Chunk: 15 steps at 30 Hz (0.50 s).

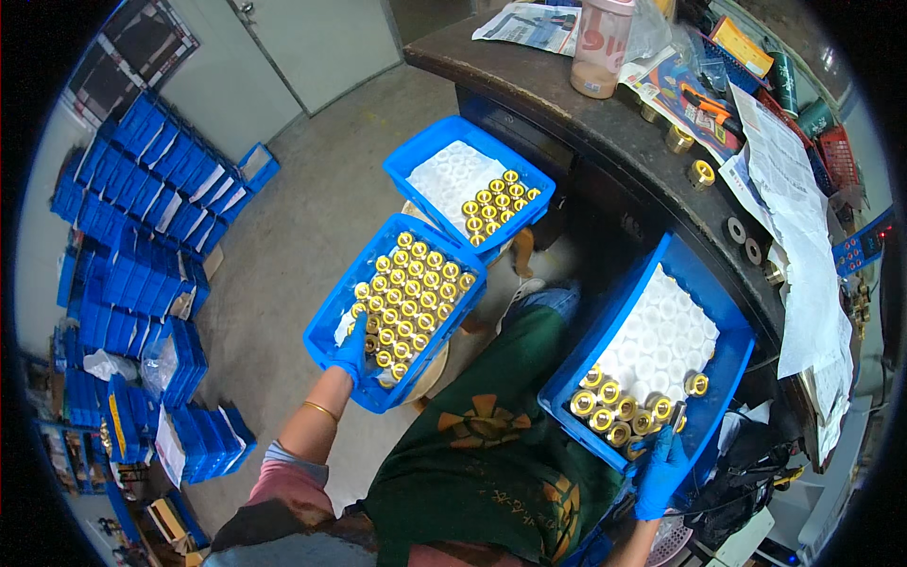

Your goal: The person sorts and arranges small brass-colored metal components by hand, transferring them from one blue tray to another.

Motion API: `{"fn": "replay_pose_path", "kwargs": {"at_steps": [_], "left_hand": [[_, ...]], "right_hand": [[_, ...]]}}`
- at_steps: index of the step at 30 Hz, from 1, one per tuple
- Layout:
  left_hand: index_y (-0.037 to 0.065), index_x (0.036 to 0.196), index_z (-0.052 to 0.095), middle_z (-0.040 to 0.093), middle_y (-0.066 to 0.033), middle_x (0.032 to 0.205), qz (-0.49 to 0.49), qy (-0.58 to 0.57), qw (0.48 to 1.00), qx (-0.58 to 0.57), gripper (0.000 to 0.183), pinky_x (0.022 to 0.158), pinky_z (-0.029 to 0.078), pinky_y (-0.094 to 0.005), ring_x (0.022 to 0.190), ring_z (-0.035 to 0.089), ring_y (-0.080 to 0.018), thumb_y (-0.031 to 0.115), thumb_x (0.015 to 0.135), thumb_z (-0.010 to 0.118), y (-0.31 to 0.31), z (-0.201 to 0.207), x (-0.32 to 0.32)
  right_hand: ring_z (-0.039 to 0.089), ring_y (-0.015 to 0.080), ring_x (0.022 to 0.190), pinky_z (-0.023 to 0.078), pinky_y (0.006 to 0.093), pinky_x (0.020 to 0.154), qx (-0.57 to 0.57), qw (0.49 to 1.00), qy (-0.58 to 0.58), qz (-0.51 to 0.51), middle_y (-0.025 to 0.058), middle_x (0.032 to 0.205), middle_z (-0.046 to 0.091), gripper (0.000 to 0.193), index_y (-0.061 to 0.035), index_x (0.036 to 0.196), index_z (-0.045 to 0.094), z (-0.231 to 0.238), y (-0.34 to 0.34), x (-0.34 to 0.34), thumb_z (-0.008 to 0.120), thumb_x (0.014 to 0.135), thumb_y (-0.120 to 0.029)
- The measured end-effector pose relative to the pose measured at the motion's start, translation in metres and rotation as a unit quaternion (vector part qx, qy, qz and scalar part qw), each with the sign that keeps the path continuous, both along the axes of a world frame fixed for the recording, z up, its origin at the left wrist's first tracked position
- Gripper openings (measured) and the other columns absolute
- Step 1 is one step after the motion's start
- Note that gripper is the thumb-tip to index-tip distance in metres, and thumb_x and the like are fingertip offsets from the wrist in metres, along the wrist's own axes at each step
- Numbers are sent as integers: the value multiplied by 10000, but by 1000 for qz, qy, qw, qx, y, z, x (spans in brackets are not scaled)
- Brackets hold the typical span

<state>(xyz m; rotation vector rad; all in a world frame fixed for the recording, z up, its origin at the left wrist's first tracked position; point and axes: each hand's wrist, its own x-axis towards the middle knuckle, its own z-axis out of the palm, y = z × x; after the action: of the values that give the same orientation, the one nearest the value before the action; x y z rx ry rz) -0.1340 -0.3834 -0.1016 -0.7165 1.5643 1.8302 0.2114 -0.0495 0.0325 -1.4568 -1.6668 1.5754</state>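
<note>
My left hand [353, 350], in a blue glove, reaches into a blue bin [331, 312] packed with several rows of small brass rings [412, 293]; the fingers rest on rings at the bin's near left corner. My right hand [659, 472], also gloved in blue, sits at the near edge of a second blue bin [732, 350] on my lap, fingers closed around a brass ring [676, 416] beside a short row of rings [614, 406] on a white dimpled liner. A third blue bin [425, 151] farther off holds a small cluster of rings [496, 203].
A dark curved counter [567, 104] runs along the right, strewn with papers [794, 217], a pink cup [601, 47], loose rings and tools. Stacks of blue bins [132, 246] line the left wall. A concrete floor [274, 246] lies between.
</note>
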Motion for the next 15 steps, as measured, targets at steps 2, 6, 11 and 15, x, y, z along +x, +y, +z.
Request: {"fn": "replay_pose_path", "kwargs": {"at_steps": [2,6,11,15], "left_hand": [[126,1349,354,425,-100,1332,20,-54,997,60,625,924,434,-425,1165,459,-290,488,864,510,11,19,7],[142,1374,310,404,-111,1347,24,18,999,33,645,967,395,-447,1179,443,-293,469,861,525,10,3,13],[24,1344,323,383,-199,1337,-216,372,843,-323,720,1010,334,-409,1230,381,-314,304,780,673,16,16,13],[27,1274,435,411,-216,1312,-306,591,677,-314,615,1017,302,-424,1227,381,-344,185,737,689,128,123,47]], "right_hand": [[476,127,370,364,248,332,-3,1000,4,1,76,584,567,266,-17,761,539,1,-1,-2,450,937,-196],[488,139,377,371,262,332,-10,1000,0,-13,87,607,578,236,-9,780,548,3,-3,-3,466,925,-176],[503,156,391,390,272,350,-27,998,44,-19,109,638,601,206,-19,784,531,7,-2,4,488,914,-173],[455,136,345,355,240,312,0,988,143,-59,101,626,585,309,-46,827,521,2,-3,11,437,941,-322]]}}
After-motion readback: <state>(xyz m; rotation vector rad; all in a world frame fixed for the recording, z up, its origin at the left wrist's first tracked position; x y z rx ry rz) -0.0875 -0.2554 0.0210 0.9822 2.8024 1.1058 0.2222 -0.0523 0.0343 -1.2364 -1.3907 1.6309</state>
